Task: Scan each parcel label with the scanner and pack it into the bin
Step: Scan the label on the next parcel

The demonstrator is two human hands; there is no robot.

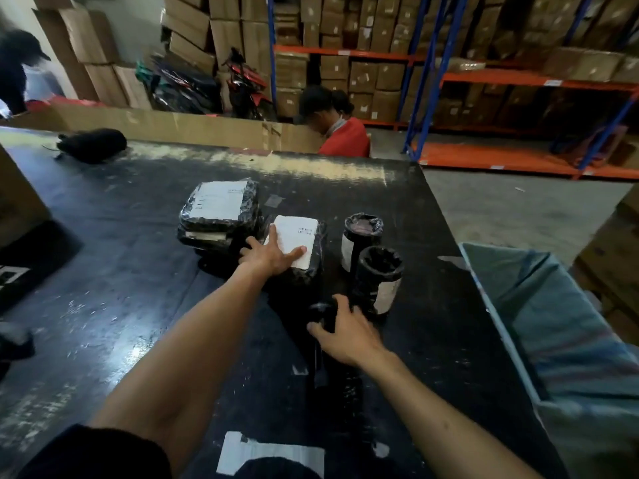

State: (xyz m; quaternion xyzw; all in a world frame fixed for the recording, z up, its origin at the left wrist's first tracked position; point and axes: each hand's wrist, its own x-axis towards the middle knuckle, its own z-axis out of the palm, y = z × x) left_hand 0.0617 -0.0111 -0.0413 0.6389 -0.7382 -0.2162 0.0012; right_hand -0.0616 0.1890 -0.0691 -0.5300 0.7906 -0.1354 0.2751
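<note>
Black-wrapped parcel (300, 250) mid-table under spread fingers of left hand (268, 259); right hand (345, 335) curled round dark scanner (323, 314). Slick film, likely to slide; upright rolls (378, 274) alongside, easily toppled. Bin (567, 326) far right.

- The table (121, 236) is black and glossy, scuffed pale in patches, worn rough along its far edge.
- The flat parcel (304, 267) under the left hand (268, 259) is wrapped in shiny, crinkled black plastic film, with a matt white paper label (299, 236).
- The parcel stack (219, 216) has the same glossy black wrap and paper labels.
- Two tube parcels (371, 257) are in wrinkled black plastic, with white paper bands.
- The scanner (323, 314) in the right hand (349, 333) looks like dark plastic, blurred.
- The bin (498, 299) is lined with thin, translucent blue-grey plastic sheet.
- The boxes (363, 74) are plain matt brown cardboard.
- The racks (422, 81) are painted metal, blue and orange.
</note>
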